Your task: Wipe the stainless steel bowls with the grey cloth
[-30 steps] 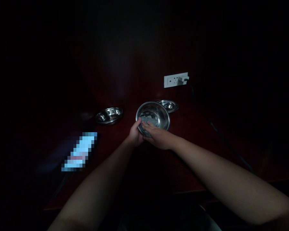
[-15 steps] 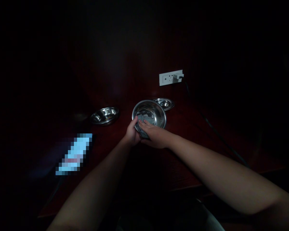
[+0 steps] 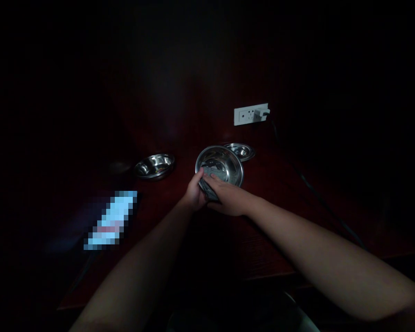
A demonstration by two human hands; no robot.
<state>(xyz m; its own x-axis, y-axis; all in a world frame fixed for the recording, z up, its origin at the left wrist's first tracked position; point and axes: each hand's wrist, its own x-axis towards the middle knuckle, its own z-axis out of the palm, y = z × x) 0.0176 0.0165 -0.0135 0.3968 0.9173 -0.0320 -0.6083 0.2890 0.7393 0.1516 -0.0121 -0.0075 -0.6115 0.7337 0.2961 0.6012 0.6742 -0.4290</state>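
A shiny steel bowl (image 3: 233, 168) is held tilted above the table, its open side facing me. My left hand (image 3: 195, 191) grips its near left edge, thumb at the rim and the other fingers hidden beneath. Against the near inner wall and over the rim lies a grey patterned cloth (image 3: 214, 173). My right hand (image 3: 228, 196) is pressed on this cloth, fingers close together and reaching into the bowl.
On the dark red table (image 3: 166, 203) another steel bowl (image 3: 155, 167) stands to the left. A round steel lid or plate (image 3: 244, 151) lies behind the held bowl. A lit, pixelated phone-like screen (image 3: 112, 219) is at left. The wall socket (image 3: 245, 115) holds a plug (image 3: 263, 112); a cable (image 3: 328, 210) runs down the right.
The whole scene has shifted slightly to the right in view. My right fingers look a little closer together on the cloth; both hands stay at the bowl.
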